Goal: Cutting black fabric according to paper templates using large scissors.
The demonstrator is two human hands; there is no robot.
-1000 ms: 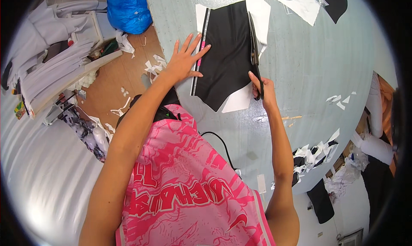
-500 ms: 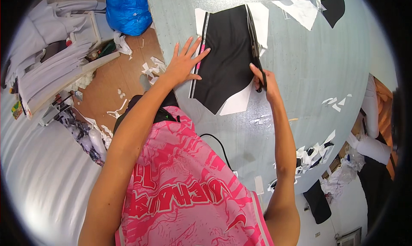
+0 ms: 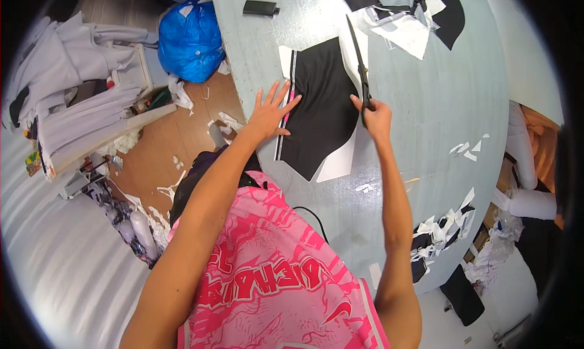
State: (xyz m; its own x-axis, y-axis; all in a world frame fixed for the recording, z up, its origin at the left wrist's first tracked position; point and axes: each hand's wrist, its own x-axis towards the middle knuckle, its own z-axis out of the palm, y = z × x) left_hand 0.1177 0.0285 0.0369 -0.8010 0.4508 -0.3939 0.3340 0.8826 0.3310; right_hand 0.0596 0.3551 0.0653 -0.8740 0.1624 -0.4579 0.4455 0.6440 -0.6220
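A black fabric piece (image 3: 322, 99) lies on the table over a larger white sheet (image 3: 338, 163), which shows past its edges. A striped band with a pink section (image 3: 294, 72) runs along the fabric's left side. My left hand (image 3: 269, 116) rests flat across that band, fingers spread, pressing on the fabric's left edge. At the right edge, my right hand (image 3: 376, 119) grips long dark scissors (image 3: 363, 69) by the handles. Their blades point away from me, beside the black edge and over the white sheet; how far the blades are parted is unclear.
A dark, small flask-like object (image 3: 260, 8) lies at the table's far left. Black and white offcuts (image 3: 404, 32) are heaped at the far right, with more scraps (image 3: 441, 233) at the near right. A blue plastic bag (image 3: 191, 41) stands left of the table, near stacked white fabric (image 3: 85, 118).
The view has shifted, bringing more of the table's far end into sight. The scissors' blades have come off the black edge and now angle farther away along it. My left hand stays on the band.
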